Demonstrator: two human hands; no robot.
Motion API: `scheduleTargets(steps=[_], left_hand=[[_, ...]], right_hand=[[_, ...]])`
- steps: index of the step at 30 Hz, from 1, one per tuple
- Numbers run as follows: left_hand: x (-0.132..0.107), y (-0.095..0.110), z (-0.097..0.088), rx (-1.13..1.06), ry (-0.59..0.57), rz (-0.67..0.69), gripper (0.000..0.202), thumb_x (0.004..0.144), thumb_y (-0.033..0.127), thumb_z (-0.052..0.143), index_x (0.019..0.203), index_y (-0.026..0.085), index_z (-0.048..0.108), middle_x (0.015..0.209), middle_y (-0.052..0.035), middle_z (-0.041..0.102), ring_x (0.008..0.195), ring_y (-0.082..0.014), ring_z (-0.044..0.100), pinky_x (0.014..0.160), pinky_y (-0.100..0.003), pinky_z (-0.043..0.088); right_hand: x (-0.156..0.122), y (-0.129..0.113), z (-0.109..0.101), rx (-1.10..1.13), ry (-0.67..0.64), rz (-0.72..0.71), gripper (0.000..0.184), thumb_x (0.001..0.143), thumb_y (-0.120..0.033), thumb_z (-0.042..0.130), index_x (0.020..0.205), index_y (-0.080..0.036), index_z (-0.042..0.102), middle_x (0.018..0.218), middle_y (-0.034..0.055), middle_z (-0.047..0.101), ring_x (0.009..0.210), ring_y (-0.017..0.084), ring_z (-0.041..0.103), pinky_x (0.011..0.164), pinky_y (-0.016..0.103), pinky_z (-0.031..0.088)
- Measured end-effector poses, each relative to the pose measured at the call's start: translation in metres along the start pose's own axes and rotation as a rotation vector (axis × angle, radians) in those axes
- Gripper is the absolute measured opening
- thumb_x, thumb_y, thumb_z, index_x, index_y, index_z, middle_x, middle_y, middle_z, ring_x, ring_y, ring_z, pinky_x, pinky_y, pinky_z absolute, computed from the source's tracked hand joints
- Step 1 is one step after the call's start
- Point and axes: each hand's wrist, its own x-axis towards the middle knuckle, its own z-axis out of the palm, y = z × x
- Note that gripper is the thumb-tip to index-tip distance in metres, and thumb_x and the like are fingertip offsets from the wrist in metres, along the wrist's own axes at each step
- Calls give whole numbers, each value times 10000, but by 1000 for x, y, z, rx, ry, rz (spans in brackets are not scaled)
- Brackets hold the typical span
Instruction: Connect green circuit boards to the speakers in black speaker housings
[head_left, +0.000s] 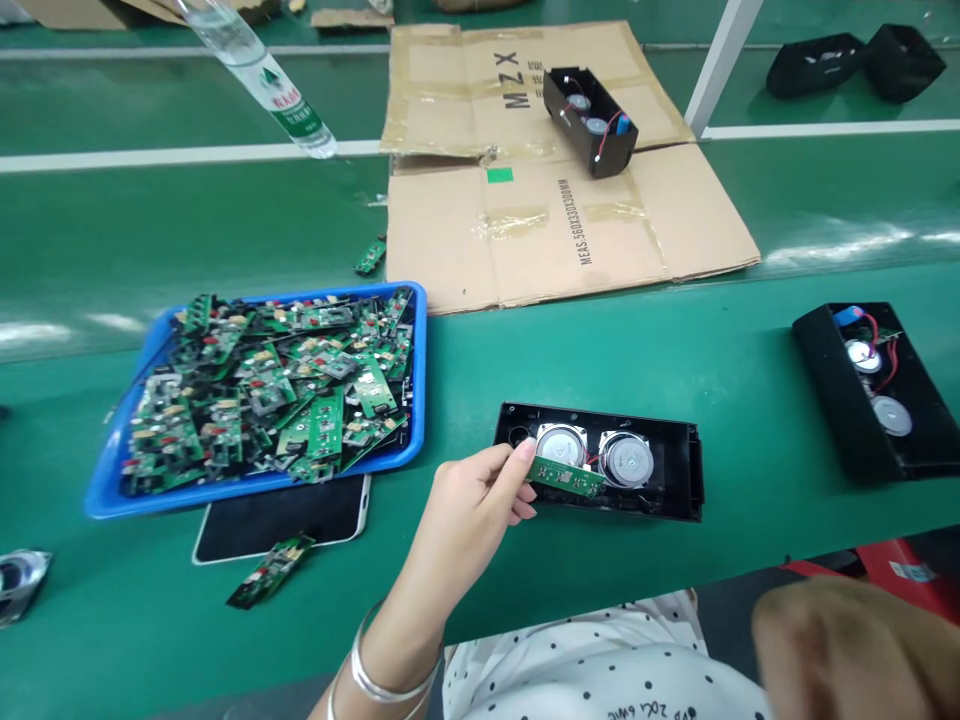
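Observation:
My left hand [480,495], with bangles at the wrist, pinches one end of a narrow green circuit board [566,477]. The board is tilted over an open black speaker housing [667,505] lying on the bench. Two round speaker drivers [626,459] sit inside that housing, with a red wire between them. At the lower right, close to my body, my right hand [832,645] is smeared by motion; its fingers cannot be made out.
A blue tray [255,497] heaped with circuit boards rests partly on a phone [281,520]. One loose board [270,573] lies in front. Another housing [847,400] stands at right, a third [592,125] on flattened cardboard [450,230]. A water bottle [262,80] is at back left.

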Motion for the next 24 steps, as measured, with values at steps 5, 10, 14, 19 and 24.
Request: scheduleTargets(steps=[5,10,14,19,24], left_hand=[[-1,-4,-7,-9,-32,5,438,808,590,489,686,184,600,541,-19,666,474,-179,658,443,-246,510],[6,-7,-15,-27,-30,14,512,752,670,502,869,187,624,547,-18,667,485,-207,650,462,-282,519],[9,-7,-23,-22,85,40,485,727,659,544,859,202,641,565,-11,661,538,-205,644,506,-270,517],[16,-6,-45,67,235,102,398,734,599,546,779,212,622,459,20,586,487,-183,580,423,-234,411],[54,9,-88,277,307,210,346,828,504,451,829,195,606,390,53,530,399,-158,508,458,-243,402]], right_hand=[[53,5,26,-351,-148,39,948,578,-615,782,1372,-262,403,1378,140,434,1307,386,322,1015,596,321],[62,12,46,-552,-262,141,1001,607,-407,835,1429,-246,288,1424,194,340,1303,386,301,1044,662,198],[50,17,36,-482,-178,256,970,613,-446,807,1420,-293,290,1405,152,367,1271,375,342,1021,630,261],[21,58,9,-700,132,551,841,655,-379,723,1395,-277,337,1328,143,440,1186,377,432,928,570,363],[-8,116,-22,-914,345,841,762,763,-638,488,1383,-208,381,1268,219,473,1027,488,496,724,623,411]])
